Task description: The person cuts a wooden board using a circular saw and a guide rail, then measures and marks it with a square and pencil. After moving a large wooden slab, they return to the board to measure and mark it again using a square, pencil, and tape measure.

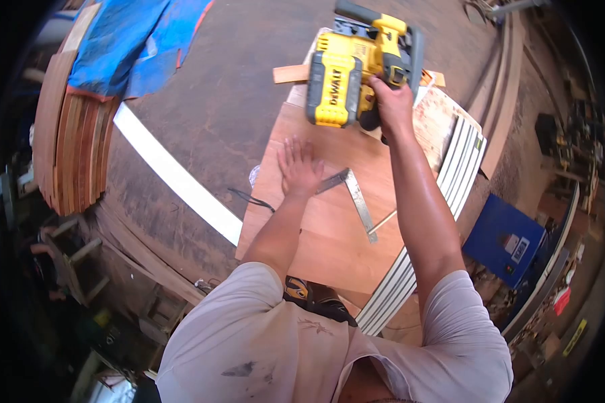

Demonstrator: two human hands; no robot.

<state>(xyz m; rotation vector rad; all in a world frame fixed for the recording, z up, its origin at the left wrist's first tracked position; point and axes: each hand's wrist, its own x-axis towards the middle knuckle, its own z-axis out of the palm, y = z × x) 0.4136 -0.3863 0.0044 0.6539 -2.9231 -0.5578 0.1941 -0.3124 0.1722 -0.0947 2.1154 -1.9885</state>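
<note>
Nearest us, the board (336, 258) could slide or tip if we leaned on one edge; how it is held up underneath, we cannot tell. On it lies the metal square (361, 207), loose as far as we can see, its long arm slanting towards us; a nudge from our forearm could knock it askew. A dark loop (251, 199) at the board's left edge might snag on a sleeve or wrist.

Further out, our left hand (301, 168) presses flat on the wood, fingers spread, gripping nothing. That palm is our chief worry: the saw (366, 64) is near it, and a slip or kick could bring the tool across. Our right hand (393, 107) is closed round its handle, alone, so the weight of the battery (336, 88) could twist our wrist.

The saw is at the board's far end, beyond our left hand and to its right; whether it rests or hangs there, we cannot tell. It looks bulky, yellow with black and grey parts, and the battery carries dark lettering along its yellow face. We cannot see a blade.
</note>
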